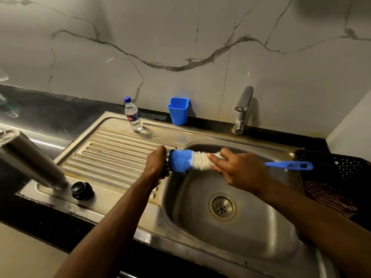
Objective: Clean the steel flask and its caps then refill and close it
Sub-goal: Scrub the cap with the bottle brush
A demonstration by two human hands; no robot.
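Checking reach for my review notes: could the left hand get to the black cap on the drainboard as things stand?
Probably not at once: the left hand grips a steel cap that the brush is scrubbing. The path to the black cap looks free, with the flask standing just beside it.

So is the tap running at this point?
Off, as far as the picture shows: no stream falls from the tap into the sink, and the basin around the drain shows no pooled water.

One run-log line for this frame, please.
stage: scrubbing cap | left hand: grips steel cap over sink | right hand: holds bottle brush, bristles in cap | flask: on drainboard, open | black cap: beside flask
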